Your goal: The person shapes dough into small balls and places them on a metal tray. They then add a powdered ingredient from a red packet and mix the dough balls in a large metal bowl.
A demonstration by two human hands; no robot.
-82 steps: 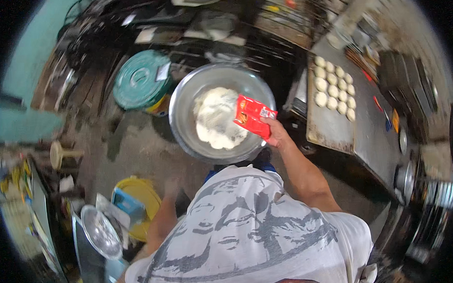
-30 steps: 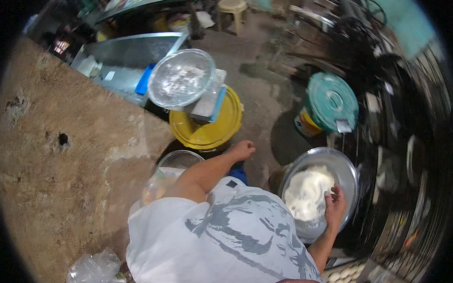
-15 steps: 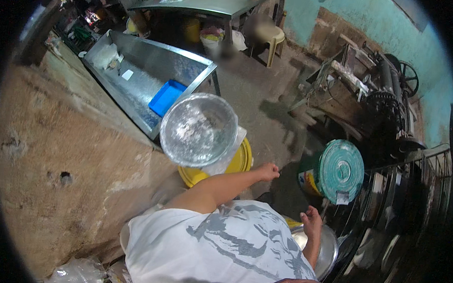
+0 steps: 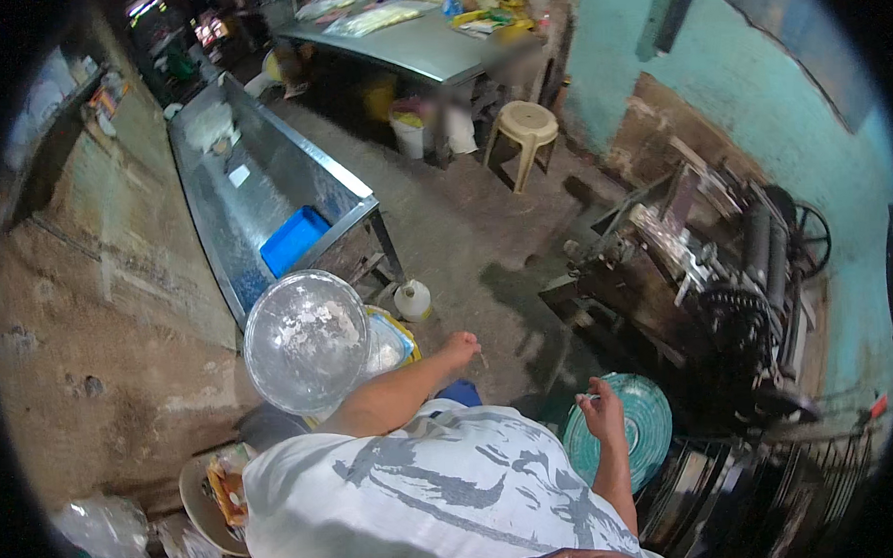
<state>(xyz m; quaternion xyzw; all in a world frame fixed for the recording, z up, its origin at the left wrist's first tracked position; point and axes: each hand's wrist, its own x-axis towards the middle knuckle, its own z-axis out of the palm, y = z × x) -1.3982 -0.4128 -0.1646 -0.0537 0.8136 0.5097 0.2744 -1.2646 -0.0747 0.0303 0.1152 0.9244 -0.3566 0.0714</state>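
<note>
Left hand (image 4: 459, 349): held out in front of the body, fingers curled; a thin sliver shows by the fingertips, too blurred to say whether it is gripped. Nearest thing: the yellow container (image 4: 411, 347), just to its left. Round basin (image 4: 306, 343), whitish residue inside, lies farther left, overlapping that container; presumably the container serves as a stand, sparing the basin the floor.

Right hand (image 4: 605, 411): raised, fingers bent and parted, pale trace near the fingertips; I cannot tell whether anything is pinched. From here it overlaps the teal lid (image 4: 651, 439) at near right; contact cannot be judged. Both arms stand away from the body, possibly for balance.

Surroundings: blue tray (image 4: 295, 241) sits in the near end of the metal trough (image 4: 340, 179), whose raised walls probably contain spills. Roller machine (image 4: 760, 243) stands by the right wall, likely because of its bulk.
</note>
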